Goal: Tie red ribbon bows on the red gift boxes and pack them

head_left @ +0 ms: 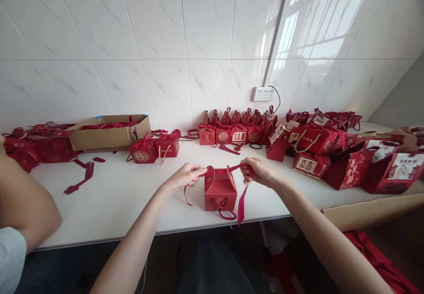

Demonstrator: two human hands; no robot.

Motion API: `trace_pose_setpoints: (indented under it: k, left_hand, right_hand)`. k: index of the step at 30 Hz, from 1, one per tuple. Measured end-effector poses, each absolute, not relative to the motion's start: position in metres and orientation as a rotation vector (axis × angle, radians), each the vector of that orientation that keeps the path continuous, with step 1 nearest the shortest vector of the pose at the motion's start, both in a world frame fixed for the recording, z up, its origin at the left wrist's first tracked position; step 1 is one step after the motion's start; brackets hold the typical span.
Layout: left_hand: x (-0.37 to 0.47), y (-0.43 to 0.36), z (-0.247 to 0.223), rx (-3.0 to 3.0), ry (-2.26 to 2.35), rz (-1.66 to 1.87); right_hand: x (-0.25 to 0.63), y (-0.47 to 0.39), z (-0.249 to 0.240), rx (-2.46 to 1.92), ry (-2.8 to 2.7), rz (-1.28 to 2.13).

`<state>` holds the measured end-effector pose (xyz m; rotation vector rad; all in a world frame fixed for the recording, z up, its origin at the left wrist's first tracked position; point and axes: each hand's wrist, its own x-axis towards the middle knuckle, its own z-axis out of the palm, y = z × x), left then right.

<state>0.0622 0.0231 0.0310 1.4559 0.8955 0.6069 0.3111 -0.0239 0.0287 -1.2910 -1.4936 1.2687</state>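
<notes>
A small red gift box point(221, 195) stands near the table's front edge, its top flaps raised and apart, with a twisted red cord handle point(227, 215) hanging at its front. My left hand point(187, 175) is closed in a pinch on a red ribbon at the box's left flap. On the right side, my right hand point(256, 171) is closed round the same ribbon, pulled out from the right flap. The ribbon's loose end point(243, 205) dangles below my right hand, and its other end hangs below my left hand.
Two finished red boxes point(167, 146) stand left of centre, beside a cardboard box point(106, 138) of ribbons. Rows of red boxes line the wall and right side. A person's arm point(26, 188) rests at the left; another hand point(414, 130) shows far right.
</notes>
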Motion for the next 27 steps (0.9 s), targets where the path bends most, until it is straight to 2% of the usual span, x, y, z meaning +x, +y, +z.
trace_pose_setpoints:
  k: [8, 13, 21, 27]
  left_hand:
    - [0.044, 0.023, 0.036, 1.336, 0.823, 0.643]
    - [0.025, 0.025, 0.044, 1.211, 0.751, 0.710]
    - [0.021, 0.031, 0.057, 1.078, 0.686, 1.018]
    - [0.034, 0.026, 0.070, 1.028, 0.623, 1.056]
  right_hand:
    - [0.330, -0.042, 0.043, -1.381, -1.619, 1.383]
    - [0.352, -0.045, 0.044, -1.132, -1.385, 1.570]
    - [0.354, -0.048, 0.060, -0.930, -1.144, 1.286]
    - [0.328, -0.048, 0.073, -0.768, -1.094, 1.211]
